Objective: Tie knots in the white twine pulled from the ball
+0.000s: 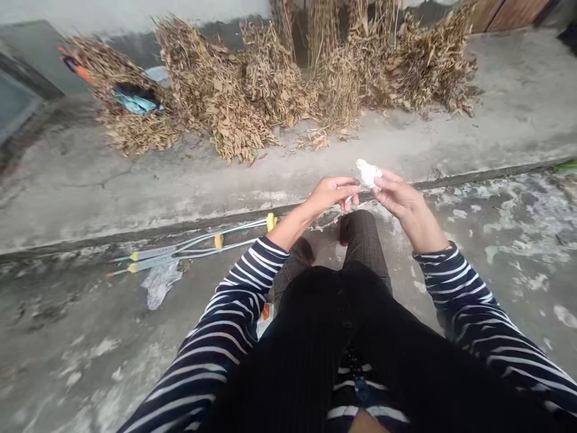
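Note:
My right hand [396,195] holds a small white bundle [368,173] between thumb and fingers. It looks like wound yarn or crumpled cloth, but I cannot tell which. Close to its left side, my left hand [336,193] has its thumb and fingers pinched together. A thin pale end [348,199] shows at those fingertips, too small to name. Both hands are raised in front of my knees, with striped sleeves pushed up the forearms.
Dried plant bundles [225,90] lean along the wall on a raised concrete ledge [288,165]. A pair of crutches [193,248] lies at the ledge's foot on the left, with a clear plastic bag [161,281] beside it. A blue cloth [137,103] rests among the stalks.

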A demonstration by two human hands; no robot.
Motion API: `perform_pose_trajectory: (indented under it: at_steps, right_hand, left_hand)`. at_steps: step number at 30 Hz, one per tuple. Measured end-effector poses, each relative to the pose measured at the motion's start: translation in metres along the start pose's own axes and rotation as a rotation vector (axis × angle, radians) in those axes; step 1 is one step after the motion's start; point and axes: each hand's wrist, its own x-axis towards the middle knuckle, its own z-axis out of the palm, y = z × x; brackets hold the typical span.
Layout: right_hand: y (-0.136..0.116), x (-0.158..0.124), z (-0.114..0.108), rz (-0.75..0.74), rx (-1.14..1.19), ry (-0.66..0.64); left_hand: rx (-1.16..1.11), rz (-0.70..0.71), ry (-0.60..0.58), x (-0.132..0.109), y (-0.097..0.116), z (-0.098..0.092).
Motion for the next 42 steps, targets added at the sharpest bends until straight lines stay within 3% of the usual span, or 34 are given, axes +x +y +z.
perform_pose_trajectory:
  at_steps: [6, 13, 18, 25, 30, 36, 42]
  right_hand:
    - [0.012, 0.018, -0.001, 0.024, 0.017, 0.026]
    - [0.016, 0.018, 0.002, -0.012, -0.054, 0.02]
    - [0.021, 0.018, 0.01, -0.054, -0.087, 0.051]
    - [0.018, 0.015, 0.031, -0.102, -0.109, 0.071]
    - [0.009, 0.011, 0.042, -0.168, -0.166, -0.009]
    - [-0.008, 0.009, 0.047, -0.199, -0.178, -0.003]
    - [-0.009, 0.013, 0.041, -0.196, -0.165, 0.019]
  left_hand:
    - [0.088, 0.034, 0.147, 0.0, -0.007, 0.005]
    - [0.329, 0.156, 0.207, 0.01, -0.017, 0.004]
    - [0.461, 0.113, 0.269, 0.018, -0.027, -0.002]
    - [0.275, 0.04, 0.323, 0.04, -0.039, -0.015]
    - [0.215, -0.011, 0.344, 0.049, -0.037, -0.019]
    - [0.123, -0.035, 0.286, 0.038, -0.039, -0.023]
    - [-0.069, -0.067, 0.317, 0.027, -0.039, -0.026]
